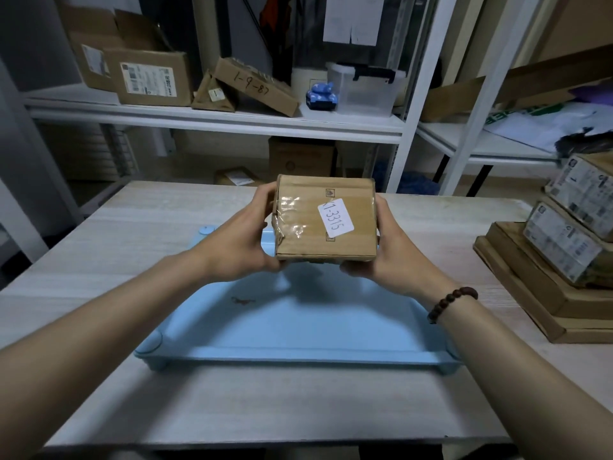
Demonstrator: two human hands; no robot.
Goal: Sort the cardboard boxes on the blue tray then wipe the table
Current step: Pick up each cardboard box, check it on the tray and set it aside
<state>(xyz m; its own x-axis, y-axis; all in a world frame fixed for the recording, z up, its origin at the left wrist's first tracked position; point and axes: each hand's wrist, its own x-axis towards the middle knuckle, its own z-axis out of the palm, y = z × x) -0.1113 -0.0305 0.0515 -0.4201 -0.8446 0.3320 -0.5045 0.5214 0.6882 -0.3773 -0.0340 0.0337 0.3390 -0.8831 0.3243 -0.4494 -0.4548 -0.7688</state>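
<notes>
Here both hands clamp one small brown cardboard box [326, 219], sealed with clear tape and bearing a white label: the left hand [245, 242] presses its left face, the right hand [386, 257] its right face and lower edge, thumbs on the near side. The box hangs in the air, tilted toward the camera, above the far half of the shallow light-blue plastic tray [285, 330].

To set it down well, I judge it should be levelled, then lowered into a far corner and pushed against the rim, label up, so later boxes can pack beside it; the fingers underneath would need to slide out sideways as it lands.

The tray rests on the pale wood-grain desk [109, 260] and holds nothing yet. At the right edge of the desk, a stack of flat brown cardboard boxes [544, 293] with two label-covered cartons on top waits to be sorted. No cloth for wiping is in sight.
</notes>
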